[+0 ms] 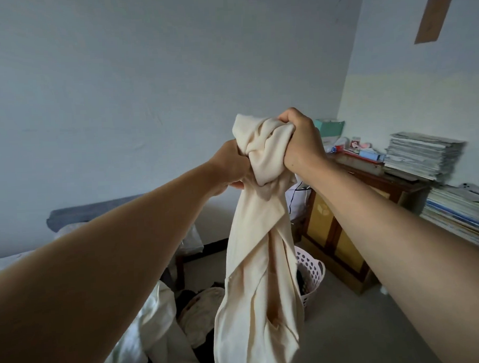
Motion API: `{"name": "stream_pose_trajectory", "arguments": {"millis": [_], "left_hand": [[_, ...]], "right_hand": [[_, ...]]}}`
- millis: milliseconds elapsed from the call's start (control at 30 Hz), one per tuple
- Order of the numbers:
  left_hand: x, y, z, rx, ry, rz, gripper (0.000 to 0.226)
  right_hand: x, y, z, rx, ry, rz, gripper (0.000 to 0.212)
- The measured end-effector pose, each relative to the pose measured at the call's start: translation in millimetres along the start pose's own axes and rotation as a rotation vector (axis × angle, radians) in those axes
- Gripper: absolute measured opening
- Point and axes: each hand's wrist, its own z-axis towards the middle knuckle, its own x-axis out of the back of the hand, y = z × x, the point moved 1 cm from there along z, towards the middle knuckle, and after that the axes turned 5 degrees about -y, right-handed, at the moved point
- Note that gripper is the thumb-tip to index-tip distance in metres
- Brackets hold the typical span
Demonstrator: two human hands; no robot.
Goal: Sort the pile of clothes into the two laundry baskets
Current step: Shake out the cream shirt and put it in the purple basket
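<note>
A long cream garment [259, 262] hangs in front of me, bunched at its top and held high with both arms stretched out. My left hand [230, 165] grips the bunched cloth from the left. My right hand [299, 140] grips the top of it from the right, a little higher. Behind the hanging cloth stands a pink laundry basket [312, 277] with heart-shaped holes, partly hidden. On the floor at lower left lies the pile of clothes [168, 330], white and dark pieces mixed.
A wooden cabinet [342, 231] stands against the right wall with stacks of papers and books [424, 155] on top. A bed with a grey mattress edge [97, 211] is at the left. Bare floor [362, 327] lies to the right of the basket.
</note>
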Motion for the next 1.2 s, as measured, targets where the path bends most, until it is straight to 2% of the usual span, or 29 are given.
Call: {"name": "stream_pose_trajectory", "arguments": {"millis": [67,200,400,467,600,900,1000,1100,1200], "left_hand": [[-16,-2,1,0.036,-0.004,0.010,0.034],[-47,-11,0,0.105,-0.008,0.047,0.033],[-81,-30,-10,0.194,-0.035,0.043,0.034],[-91,-39,-13,0.226,-0.049,0.043,0.033],[-110,-61,-20,0.302,-0.072,0.020,0.028],[-150,-132,-31,0.484,-0.156,0.026,0.033],[-161,-172,-41,0.557,-0.222,0.039,0.021],[-173,-215,-54,0.626,-0.273,0.071,0.019],[-186,-249,-63,0.618,-0.283,0.171,0.016]], "right_hand": [[13,12,-1,-0.034,-0.013,-0.007,0.031],[36,36,-7,-0.059,-0.038,-0.177,0.030],[47,75,-16,-0.225,-0.057,0.107,0.036],[50,90,-21,-0.241,-0.074,0.129,0.037],[56,124,-30,-0.237,-0.136,0.014,0.035],[59,201,-64,-0.290,-0.199,-0.143,0.025],[54,231,-81,-0.484,-0.168,-0.029,0.032],[41,268,-105,-0.655,-0.189,0.126,0.034],[33,304,-126,-0.699,-0.260,0.093,0.036]]}}
